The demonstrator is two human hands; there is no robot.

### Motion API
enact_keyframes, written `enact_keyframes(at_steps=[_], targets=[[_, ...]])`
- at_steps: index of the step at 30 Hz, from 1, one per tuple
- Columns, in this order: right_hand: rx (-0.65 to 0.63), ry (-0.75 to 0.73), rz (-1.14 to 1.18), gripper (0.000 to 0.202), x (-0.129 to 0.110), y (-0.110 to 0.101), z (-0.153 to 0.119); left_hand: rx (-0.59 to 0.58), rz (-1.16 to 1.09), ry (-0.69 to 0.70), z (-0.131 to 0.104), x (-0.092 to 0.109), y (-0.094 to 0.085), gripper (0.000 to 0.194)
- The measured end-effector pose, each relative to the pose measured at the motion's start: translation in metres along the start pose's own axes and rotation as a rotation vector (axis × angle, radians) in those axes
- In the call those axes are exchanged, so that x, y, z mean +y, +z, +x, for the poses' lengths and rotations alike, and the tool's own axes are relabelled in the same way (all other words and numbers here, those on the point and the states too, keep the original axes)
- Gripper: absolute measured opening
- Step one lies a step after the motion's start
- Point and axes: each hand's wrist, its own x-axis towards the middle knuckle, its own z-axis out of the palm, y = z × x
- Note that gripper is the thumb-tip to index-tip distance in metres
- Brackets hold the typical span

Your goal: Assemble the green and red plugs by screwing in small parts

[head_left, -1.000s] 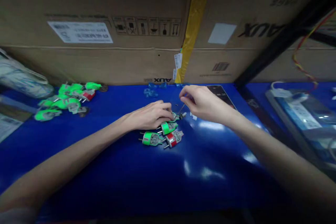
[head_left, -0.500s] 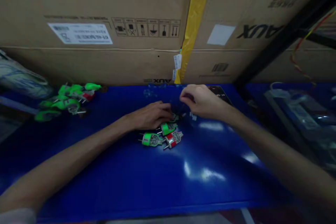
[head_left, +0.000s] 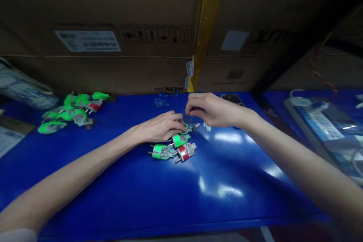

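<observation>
My left hand (head_left: 163,126) is closed on an opened electrical plug (head_left: 186,128), pressing it to the blue tabletop; fingers hide most of it. Over that plug, my right hand (head_left: 207,109) pinches a thin metal tool (head_left: 190,121) that points down at it; its kind does not show. In front lie a green plug (head_left: 179,140), a red plug (head_left: 186,152) and another green plug (head_left: 162,152), open with their insides showing. Small metal parts (head_left: 195,126) and small white pieces (head_left: 207,127) lie to the right of the held plug.
A pile of green plugs (head_left: 75,109), with a red one, lies at the far left. Small clear pieces (head_left: 161,101) and a phone (head_left: 231,100) lie near the cardboard boxes (head_left: 127,72) at the back. A black post (head_left: 283,60) stands at right.
My right hand has moved slightly left and the thin tool now reaches down to the plug under my left hand. My left hand stays in place. The boxes look darker.
</observation>
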Motion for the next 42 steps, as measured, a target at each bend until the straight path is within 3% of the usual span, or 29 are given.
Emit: enact_keyframes(at_steps=[4,8,10,13,16,18,24,32,34,39,42], targets=[[0.046,0.152,-0.067,0.015,-0.001,0.007,0.005,0.02,-0.011,-0.008,-0.001,0.0,0.001,0.025],[0.113,0.471,-0.118,0.018,-0.01,0.015,-0.001,0.015,-0.019,-0.021,-0.001,0.001,0.0,0.024],[0.142,0.544,-0.126,0.02,-0.013,0.017,-0.006,0.01,-0.023,-0.019,0.0,0.002,0.0,0.024],[0.147,0.362,-0.07,0.017,-0.016,0.013,-0.012,0.012,-0.035,-0.006,0.0,0.0,-0.001,0.024],[0.06,0.09,0.027,0.018,-0.014,0.005,-0.011,0.007,-0.042,0.0,0.0,-0.002,0.0,0.024],[0.015,0.017,0.043,0.019,-0.012,0.001,-0.008,-0.006,-0.037,-0.009,0.0,-0.002,0.0,0.025],[0.064,0.122,-0.014,0.016,-0.008,0.004,-0.002,-0.004,-0.014,-0.026,0.001,0.001,0.0,0.025],[0.128,0.552,-0.147,0.017,-0.024,0.016,-0.01,0.006,-0.024,-0.027,0.001,0.001,0.0,0.026],[0.135,0.497,-0.126,0.018,-0.027,0.016,-0.011,0.002,-0.022,-0.031,0.001,0.0,0.0,0.026],[-0.01,0.106,0.023,0.018,-0.023,0.004,-0.006,0.002,-0.051,-0.01,0.001,-0.002,0.0,0.025],[-0.058,0.015,0.045,0.014,-0.013,-0.003,0.0,-0.003,-0.052,-0.001,0.001,-0.002,0.0,0.025]])
